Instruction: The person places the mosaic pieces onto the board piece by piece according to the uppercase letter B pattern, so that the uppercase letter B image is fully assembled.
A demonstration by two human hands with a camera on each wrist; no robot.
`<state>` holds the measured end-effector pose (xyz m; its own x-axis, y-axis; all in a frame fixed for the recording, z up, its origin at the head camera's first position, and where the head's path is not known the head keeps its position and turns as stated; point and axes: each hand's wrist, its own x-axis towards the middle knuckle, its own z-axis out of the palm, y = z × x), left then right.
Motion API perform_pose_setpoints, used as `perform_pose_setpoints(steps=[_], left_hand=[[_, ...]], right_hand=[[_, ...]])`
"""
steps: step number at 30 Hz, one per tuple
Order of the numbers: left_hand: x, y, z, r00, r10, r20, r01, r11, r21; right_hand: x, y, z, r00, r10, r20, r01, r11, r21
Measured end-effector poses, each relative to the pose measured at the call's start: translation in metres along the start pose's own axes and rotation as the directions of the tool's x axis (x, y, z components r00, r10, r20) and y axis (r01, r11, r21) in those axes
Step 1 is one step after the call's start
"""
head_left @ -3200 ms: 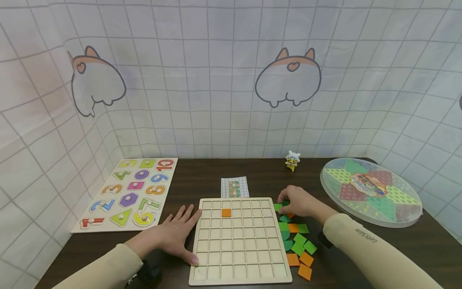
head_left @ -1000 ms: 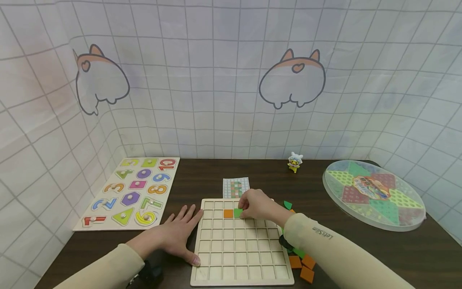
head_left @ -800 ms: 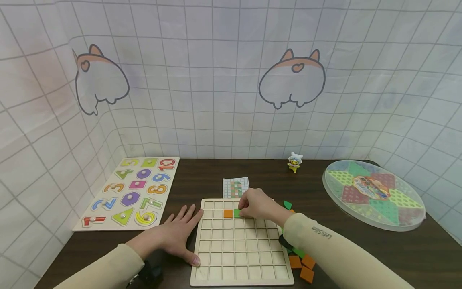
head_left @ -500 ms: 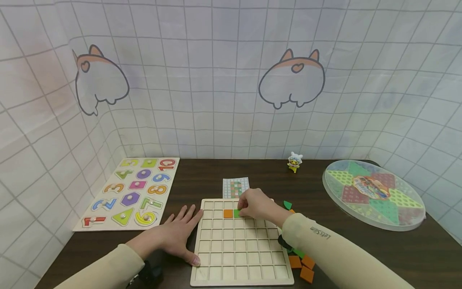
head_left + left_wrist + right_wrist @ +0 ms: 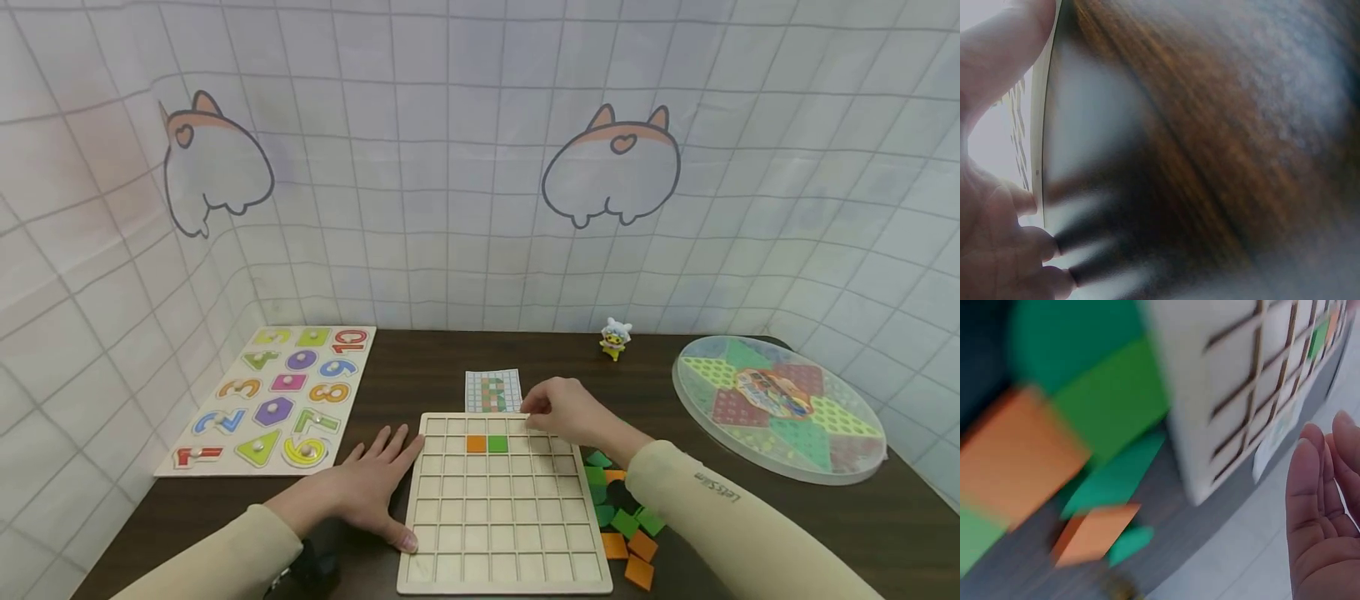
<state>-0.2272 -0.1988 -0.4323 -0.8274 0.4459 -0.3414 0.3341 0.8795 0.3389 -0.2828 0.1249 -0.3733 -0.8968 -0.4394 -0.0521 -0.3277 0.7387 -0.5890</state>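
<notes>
A wooden grid board [image 5: 502, 537] lies on the dark table. An orange square tile [image 5: 476, 444] and a green square tile [image 5: 498, 444] sit side by side in its second row from the far edge. My left hand [image 5: 367, 492] lies spread at the board's left edge, thumb and fingertips touching the rim; in the left wrist view its fingers [image 5: 1035, 244] meet the tabletop. Over the board's far right part hovers my right hand [image 5: 566, 410], its fingers loosely bent with nothing between them, as the right wrist view also shows. A small printed pattern card [image 5: 492, 392] lies behind the board.
Right of the board lie several loose tiles, among them a green tile [image 5: 625, 523] and an orange tile [image 5: 639, 572]. A number puzzle [image 5: 272, 411] stands left, a round Chinese checkers set [image 5: 780, 408] right, a small figurine [image 5: 615, 337] behind.
My right hand brought a green tile from the pile, set it beside the orange one and let go, then moved off to the right. My left hand has stayed in place.
</notes>
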Motion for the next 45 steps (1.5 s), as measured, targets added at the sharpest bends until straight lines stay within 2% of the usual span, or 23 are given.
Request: perform_pose_setpoints(steps=[5,11,17,21,27,32,39,45], left_hand=[[0.001,0.001,-0.001,1.000,-0.003,-0.002,0.003,1.000,0.013],[0.002,0.000,-0.001,1.000,-0.003,0.002,0.003,1.000,0.008],[0.002,-0.001,0.001,1.000,-0.005,0.007,0.005,1.000,0.003],[0.002,-0.002,0.002,1.000,-0.009,0.012,0.009,1.000,0.001],[0.001,-0.001,0.001,1.000,-0.004,0.004,0.004,1.000,-0.005],[0.002,0.000,0.001,1.000,-0.001,-0.002,0.001,1.000,-0.004],[0.003,-0.001,0.002,1.000,0.001,0.004,-0.001,1.000,0.004],[0.003,-0.001,0.001,1.000,-0.002,0.007,0.002,1.000,0.010]], right_hand=[[-0.009,0.030,-0.024,0.999,0.026,-0.038,-0.027,0.999,-0.039],[-0.018,0.059,-0.041,0.996,0.085,-0.032,-0.088,0.989,-0.115],[-0.019,0.069,-0.043,0.984,0.174,0.040,-0.162,0.963,-0.214],[-0.016,0.070,-0.039,0.979,0.197,0.055,-0.178,0.953,-0.244],[-0.012,0.071,-0.035,0.979,0.190,0.068,-0.166,0.952,-0.258],[-0.011,0.072,-0.034,0.980,0.180,0.080,-0.162,0.967,-0.197],[-0.013,0.073,-0.030,0.989,0.120,0.082,-0.109,0.986,-0.123],[-0.013,0.064,-0.028,0.998,0.054,0.020,-0.052,0.996,-0.072]])
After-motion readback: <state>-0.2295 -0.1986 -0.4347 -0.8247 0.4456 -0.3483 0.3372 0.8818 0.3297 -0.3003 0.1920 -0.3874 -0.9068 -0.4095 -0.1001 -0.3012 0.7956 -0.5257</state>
